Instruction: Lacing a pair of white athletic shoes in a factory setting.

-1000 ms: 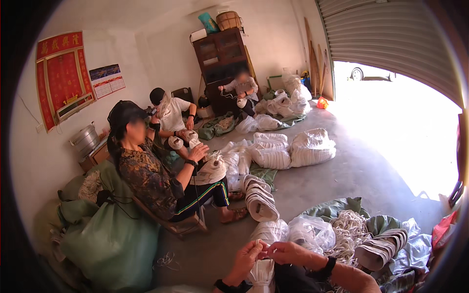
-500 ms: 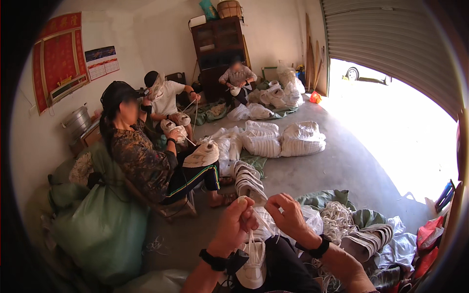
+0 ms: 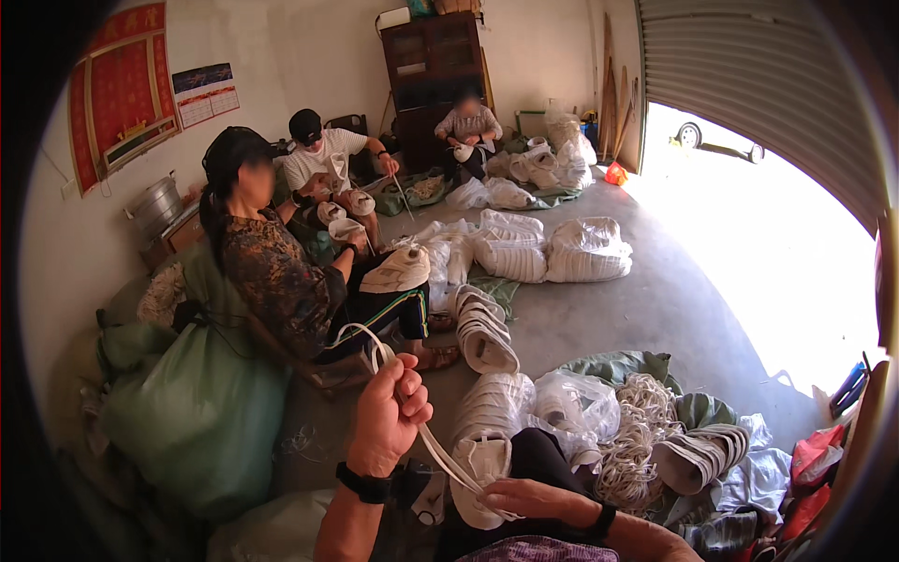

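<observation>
Left fingers (image 3: 405,386) pinch flat white lace (image 3: 440,450), taut; right fingers (image 3: 510,496) grip white shoe (image 3: 479,473).

Grey concrete floor (image 3: 646,300) bears tied bundles of white shoes (image 3: 588,251); a cord heap (image 3: 646,421); green sacks (image 3: 201,412).

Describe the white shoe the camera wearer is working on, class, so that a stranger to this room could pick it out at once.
Start at the bright open doorway and come down to the bottom centre, to the wearer's lap. The white shoe lies there under the right hand. Unlike the stacked shoes on the floor, a white strip runs from it up to the raised left hand.
</observation>
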{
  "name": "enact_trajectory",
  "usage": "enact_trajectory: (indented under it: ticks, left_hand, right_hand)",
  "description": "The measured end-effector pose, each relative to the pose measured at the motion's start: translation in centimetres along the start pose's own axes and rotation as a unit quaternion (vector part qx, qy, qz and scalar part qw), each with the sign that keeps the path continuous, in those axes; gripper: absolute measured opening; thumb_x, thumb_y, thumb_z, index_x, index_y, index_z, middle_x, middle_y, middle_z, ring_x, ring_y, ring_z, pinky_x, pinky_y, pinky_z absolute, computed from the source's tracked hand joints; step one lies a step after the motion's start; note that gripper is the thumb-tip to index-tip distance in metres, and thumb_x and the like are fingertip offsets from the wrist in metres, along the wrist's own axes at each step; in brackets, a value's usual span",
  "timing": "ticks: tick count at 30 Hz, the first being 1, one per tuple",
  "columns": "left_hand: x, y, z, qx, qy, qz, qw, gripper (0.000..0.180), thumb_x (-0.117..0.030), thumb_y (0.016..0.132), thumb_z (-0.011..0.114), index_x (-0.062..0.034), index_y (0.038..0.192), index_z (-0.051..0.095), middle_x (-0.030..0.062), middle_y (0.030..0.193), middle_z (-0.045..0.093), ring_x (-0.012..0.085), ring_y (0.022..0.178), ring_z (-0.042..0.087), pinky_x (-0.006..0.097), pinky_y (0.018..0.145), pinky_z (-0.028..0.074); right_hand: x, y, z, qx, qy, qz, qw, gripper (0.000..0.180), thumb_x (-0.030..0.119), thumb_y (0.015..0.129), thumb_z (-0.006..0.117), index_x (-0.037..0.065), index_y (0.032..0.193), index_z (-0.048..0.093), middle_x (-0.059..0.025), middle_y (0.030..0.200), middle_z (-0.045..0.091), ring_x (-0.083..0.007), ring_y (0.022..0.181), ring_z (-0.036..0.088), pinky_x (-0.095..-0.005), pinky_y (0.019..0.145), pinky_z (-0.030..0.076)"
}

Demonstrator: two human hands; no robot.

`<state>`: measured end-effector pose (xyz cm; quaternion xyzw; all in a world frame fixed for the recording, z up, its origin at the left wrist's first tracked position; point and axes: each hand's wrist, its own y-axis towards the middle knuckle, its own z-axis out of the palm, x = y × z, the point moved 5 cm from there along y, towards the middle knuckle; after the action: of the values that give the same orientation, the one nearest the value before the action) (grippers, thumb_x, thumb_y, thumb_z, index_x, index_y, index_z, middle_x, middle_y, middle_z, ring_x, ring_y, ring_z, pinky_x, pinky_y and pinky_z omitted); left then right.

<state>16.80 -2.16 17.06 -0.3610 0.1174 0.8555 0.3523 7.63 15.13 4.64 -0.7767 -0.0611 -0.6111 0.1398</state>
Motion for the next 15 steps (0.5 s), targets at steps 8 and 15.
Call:
enact_trajectory:
  ticks: [8, 15]
  left_hand:
    - [13.2, -6.6, -1.3, -0.033, 0.051, -0.209, 0.976, 0.021, -0.028, 0.097, 0.042, -0.0113, 0.089, 0.053, -0.0025, 0.061, 0.045, 0.0063, 0.040, 0.032, 0.020, 0.035, 0.023]
    - [17.8, -8.9, -2.8, -0.056, 0.117, -0.261, 0.957, 0.020, -0.026, 0.095, 0.045, -0.0088, 0.089, 0.054, -0.0026, 0.058, 0.041, 0.0054, 0.039, 0.030, 0.021, 0.035, 0.021]
  right_hand:
    - [-0.1, 2.0, -2.5, -0.060, 0.435, -0.004, 0.898, 0.044, 0.038, 0.097, 0.038, 0.000, 0.091, 0.058, -0.0070, 0.081, 0.061, -0.0152, 0.077, 0.059, -0.0292, 0.074, 0.047]
    - [-2.3, 1.5, -2.3, -0.147, 0.505, 0.039, 0.849, 0.033, 0.028, 0.095, 0.045, -0.002, 0.101, 0.058, -0.0066, 0.084, 0.062, -0.0143, 0.065, 0.061, -0.0238, 0.063, 0.051]
